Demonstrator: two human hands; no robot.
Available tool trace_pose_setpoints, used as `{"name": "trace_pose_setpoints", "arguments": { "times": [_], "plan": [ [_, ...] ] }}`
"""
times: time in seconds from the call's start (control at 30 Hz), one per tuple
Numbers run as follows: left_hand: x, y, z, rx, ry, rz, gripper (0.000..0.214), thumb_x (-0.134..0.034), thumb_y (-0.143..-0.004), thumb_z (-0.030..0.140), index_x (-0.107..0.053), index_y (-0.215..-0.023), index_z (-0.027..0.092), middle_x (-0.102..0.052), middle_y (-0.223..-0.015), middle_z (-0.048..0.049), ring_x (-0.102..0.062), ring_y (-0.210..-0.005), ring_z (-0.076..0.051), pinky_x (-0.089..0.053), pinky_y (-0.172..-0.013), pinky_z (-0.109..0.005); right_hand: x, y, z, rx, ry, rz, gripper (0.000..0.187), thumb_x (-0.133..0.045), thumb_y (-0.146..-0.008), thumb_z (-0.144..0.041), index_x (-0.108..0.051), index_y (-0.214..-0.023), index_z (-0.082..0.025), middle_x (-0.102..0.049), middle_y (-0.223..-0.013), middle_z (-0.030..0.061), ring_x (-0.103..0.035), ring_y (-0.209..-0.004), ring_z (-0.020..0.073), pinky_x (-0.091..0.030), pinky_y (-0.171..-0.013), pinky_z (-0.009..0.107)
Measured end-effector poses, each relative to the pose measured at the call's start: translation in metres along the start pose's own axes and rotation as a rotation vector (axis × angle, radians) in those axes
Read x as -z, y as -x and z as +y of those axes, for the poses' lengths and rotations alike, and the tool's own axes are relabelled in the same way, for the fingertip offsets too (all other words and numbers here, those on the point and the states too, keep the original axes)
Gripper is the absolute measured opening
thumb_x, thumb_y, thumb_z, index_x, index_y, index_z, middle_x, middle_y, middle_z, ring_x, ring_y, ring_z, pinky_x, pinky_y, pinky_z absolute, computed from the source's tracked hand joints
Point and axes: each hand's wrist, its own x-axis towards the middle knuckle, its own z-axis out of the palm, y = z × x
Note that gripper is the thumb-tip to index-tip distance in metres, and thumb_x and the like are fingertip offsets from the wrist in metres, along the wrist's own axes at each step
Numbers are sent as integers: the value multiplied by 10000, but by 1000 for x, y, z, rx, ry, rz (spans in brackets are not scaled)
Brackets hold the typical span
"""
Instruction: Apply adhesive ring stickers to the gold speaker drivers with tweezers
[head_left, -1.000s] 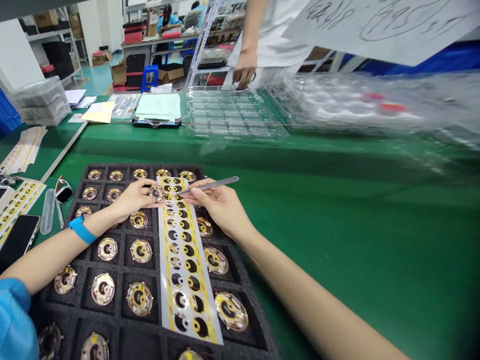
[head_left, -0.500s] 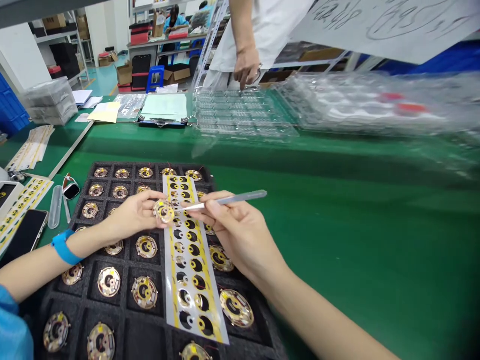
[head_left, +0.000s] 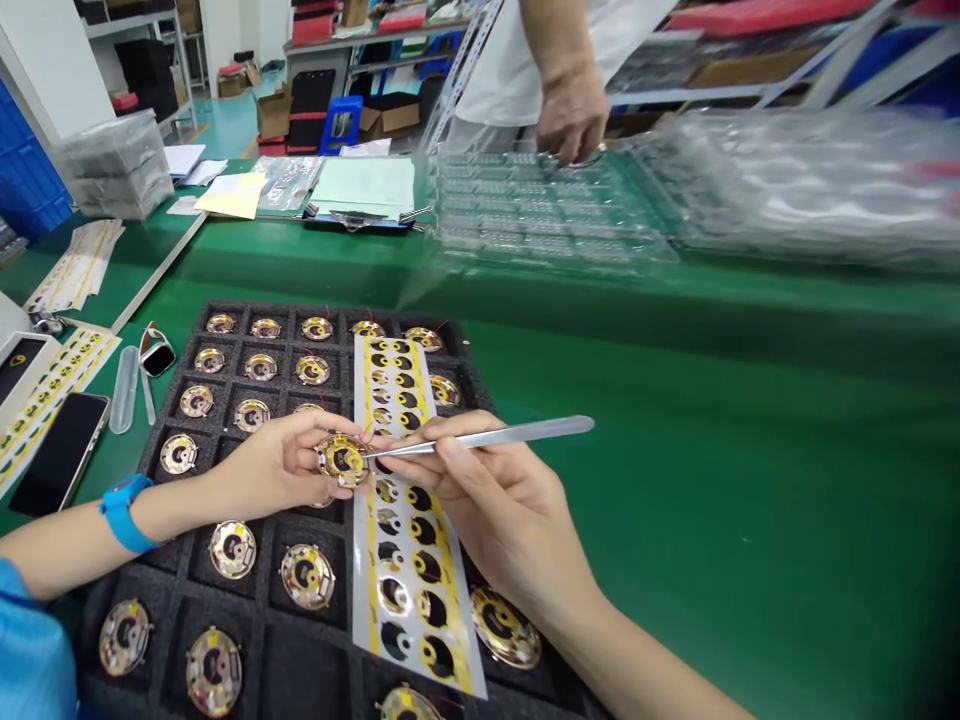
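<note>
My left hand [head_left: 289, 465], with a blue band on its wrist, grips a round gold watch movement [head_left: 343, 460] by its edge. My right hand [head_left: 495, 490] holds a pair of tweezers [head_left: 517, 433], their tips touching or just over the face of that part; I cannot tell whether a sticker is between them. Below both hands lies a black foam tray [head_left: 304, 675] with similar round gold parts in its compartments. A sticker sheet [head_left: 365, 590] with yellow edges and black die-cut shapes rests across the tray, partly hidden by my right hand.
Left of the tray are a phone [head_left: 64, 452], a smartwatch [head_left: 157, 355], a clear plastic case [head_left: 124, 390] and another sticker sheet [head_left: 75, 365]. A clipboard [head_left: 364, 190] and clear plastic trays [head_left: 525, 205] lie at the back, where another person's hand [head_left: 574, 115] reaches down.
The view has shifted, so the bench and tray sit further right. The tweezers lie flatter, their tips now further over the gold part. The other person's hand stays at the clear trays.
</note>
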Motion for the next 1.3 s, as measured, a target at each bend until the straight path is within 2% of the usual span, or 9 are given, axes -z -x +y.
{"name": "trace_pose_setpoints", "arguments": {
  "times": [0.17, 0.27, 0.37, 0.57, 0.83, 1.03, 1.3],
  "plan": [
    [0, 0, -2, 12, 16, -13, 383, -688, -717, 13, -594, -1048, 179, -673, -1076, -31, -688, -850, -88, -519, -765, -196, 2, 2, 1, 31, 8, -48, 133, -653, -946, -397, -635, -937, -265, -702, -879, 3, -710, -895, 196, -628, -789, 324],
    [0, 0, -1, 18, 16, -6, 392, -705, -704, 21, -610, -1050, 179, -671, -1100, -40, -680, -869, -93, -522, -796, -213, 3, 2, 2, 26, 28, -39, 144, -659, -940, -404, -629, -932, -264, -691, -868, 5, -712, -879, 198, -634, -777, 337],
    [-1, -1, -1, 24, 7, 1, 401, -716, -696, 25, -618, -1054, 177, -670, -1083, -41, -674, -867, -97, -522, -810, -226, 3, 3, 2, 31, 56, -28, 176, -665, -932, -420, -624, -907, -250, -681, -858, 12, -709, -880, 202, -641, -756, 336],
    [-2, -1, 2, 24, -3, 1, 389, -697, -693, -6, -616, -1033, 164, -675, -996, -23, -663, -807, -73, -520, -785, -202, 1, 5, 4, 62, 56, 12, 124, -662, -941, -392, -653, -937, -268, -651, -877, 3, -704, -878, 176, -637, -766, 294],
    [-3, -1, 0, 45, 25, 18, 376, -700, -701, 10, -615, -1030, 170, -684, -998, -26, -671, -813, -90, -529, -852, -258, 1, 8, 3, 64, 119, 51, 172, -678, -918, -435, -645, -911, -266, -626, -865, 18, -704, -859, 196, -645, -748, 318],
    [-3, -1, 2, 45, 49, 17, 345, -676, -719, -10, -625, -1007, 173, -672, -973, -4, -672, -793, -74, -542, -774, -203, 2, 9, 4, 113, 165, 41, 122, -656, -939, -402, -649, -927, -281, -596, -892, 20, -696, -882, 198, -646, -741, 302],
    [-5, -1, 3, 43, 41, 51, 260, -575, -797, -17, -633, -978, 160, -671, -866, 5, -666, -742, -70, -569, -712, -190, 0, 12, 4, 168, 212, 30, 74, -614, -971, -346, -661, -962, -290, -591, -920, 26, -680, -912, 190, -643, -763, 308]
  ]
}}
